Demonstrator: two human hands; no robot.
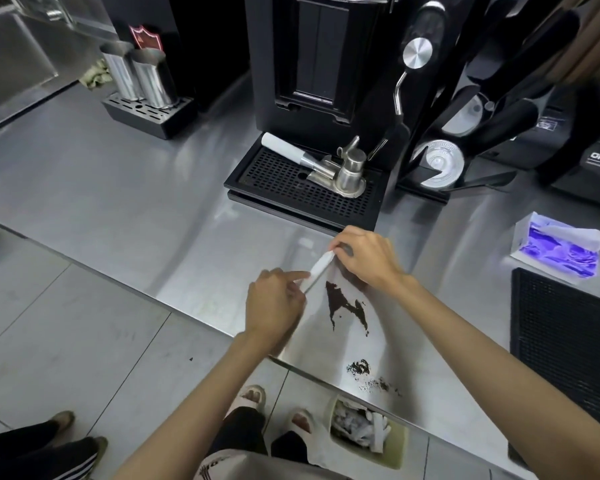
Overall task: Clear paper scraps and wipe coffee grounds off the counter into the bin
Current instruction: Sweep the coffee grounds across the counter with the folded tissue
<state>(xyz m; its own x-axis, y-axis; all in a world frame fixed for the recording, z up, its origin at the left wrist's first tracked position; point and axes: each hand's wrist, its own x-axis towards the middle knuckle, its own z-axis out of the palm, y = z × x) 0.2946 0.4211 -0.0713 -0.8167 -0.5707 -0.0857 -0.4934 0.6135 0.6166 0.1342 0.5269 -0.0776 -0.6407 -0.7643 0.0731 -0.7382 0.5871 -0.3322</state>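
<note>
Both my hands hold a white tissue over the steel counter. My left hand pinches its lower left end. My right hand pinches its upper end, and the edge between them looks rolled. The sheet hangs pale below that edge. A dark patch of coffee grounds shows within the pale area; I cannot tell whether it lies on the tissue or on the counter. Smaller scatters of grounds lie near the counter's front edge. Below that edge stands a bin holding crumpled white paper.
A black espresso machine stands behind, its drip tray bearing a portafilter. A blue-and-white tissue pack and a black mat are at the right. Two steel jugs stand at the back left. Another person's legs are at the lower left.
</note>
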